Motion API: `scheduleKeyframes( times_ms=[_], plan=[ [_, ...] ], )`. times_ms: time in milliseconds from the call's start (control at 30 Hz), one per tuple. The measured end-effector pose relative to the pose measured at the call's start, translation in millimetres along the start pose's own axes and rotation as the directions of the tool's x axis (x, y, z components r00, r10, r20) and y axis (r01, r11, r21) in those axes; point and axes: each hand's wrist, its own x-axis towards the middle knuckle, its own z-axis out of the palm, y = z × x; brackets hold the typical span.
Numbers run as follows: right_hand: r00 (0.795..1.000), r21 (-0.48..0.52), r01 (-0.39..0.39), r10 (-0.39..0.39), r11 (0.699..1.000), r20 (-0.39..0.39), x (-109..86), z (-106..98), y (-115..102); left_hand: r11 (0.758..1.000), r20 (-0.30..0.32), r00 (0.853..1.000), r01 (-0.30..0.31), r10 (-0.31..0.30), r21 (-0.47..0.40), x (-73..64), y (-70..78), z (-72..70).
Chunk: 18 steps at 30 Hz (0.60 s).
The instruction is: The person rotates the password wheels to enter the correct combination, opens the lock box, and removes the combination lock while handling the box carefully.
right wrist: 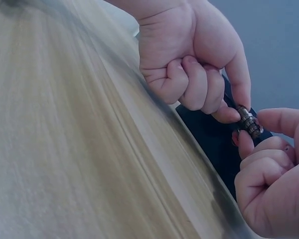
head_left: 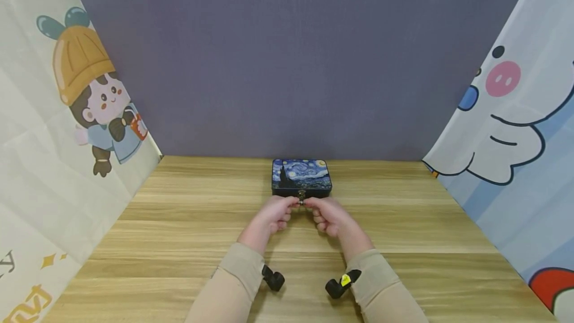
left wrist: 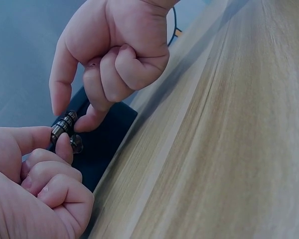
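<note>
Combination lock (left wrist: 64, 125), small and metallic, sitting right between left hand (head_left: 279, 211) and right hand (head_left: 331, 215), with a tin box (head_left: 305, 175) just beyond them. Going left to right: left hand first, thumb and index narrowed to a pinch on the lock's left end, other fingers tucked into the palm. Then the lock itself, dials lined up along the barrel, long axis running crosswise from one hand to the other. So, off the inner side of each hand. Honestly can't call either hand nearer, looks like a pretty even split. Next, right hand in much the same mirrored pose, thumb and index closed around the lock's right end, other fingers curled in too. Can't tell how firm that grip is, though. Past both hands, swirly night-sky picture on the box lid, lid down, clasp (head_left: 302, 194) facing back toward the hands, right by the lock. Below both hands, wood-grain table (head_left: 202, 243).
</note>
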Motion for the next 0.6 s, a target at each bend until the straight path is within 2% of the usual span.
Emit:
scheduleKeyframes(
  times_ms=[600],
  plan=[
    [1.0,0.0,0.001,-0.001,1.0,-0.009,1.9,4.6,3.5,1.0,0.018,1.0,-0.005,0.005,0.005,-0.5,0.3,0.0]
  ],
)
